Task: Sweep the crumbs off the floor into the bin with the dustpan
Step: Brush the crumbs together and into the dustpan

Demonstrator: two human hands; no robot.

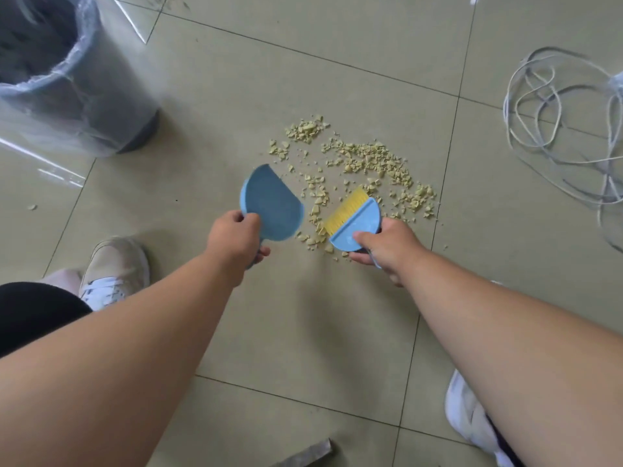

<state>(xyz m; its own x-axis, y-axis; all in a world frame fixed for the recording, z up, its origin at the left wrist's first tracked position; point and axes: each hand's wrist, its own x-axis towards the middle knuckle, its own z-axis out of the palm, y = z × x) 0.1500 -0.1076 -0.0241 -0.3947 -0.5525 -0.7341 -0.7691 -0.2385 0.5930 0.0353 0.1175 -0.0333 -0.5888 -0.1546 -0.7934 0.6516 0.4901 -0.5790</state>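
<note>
We have the blue dustpan in our left hand, whose fingers are wrapped shut around its short handle, and the small brush in our right hand, whose fingers are clamped over its blue back, with the yellow bristles pointing away from them. The crumbs lie scattered on the floor just beyond both sets of fingers, thickest past the bristles, with a few loose bits between pan and brush.

We judge the crumbs to be light, dry and hard, likely to skip and roll under a quick stroke, so short gentle pulls toward the pan should serve best. The pan looks like thin, stiff plastic, light enough to lift by the handle alone, though it must stay level once loaded. The lined bin stands well off beyond our left fingers.
</note>
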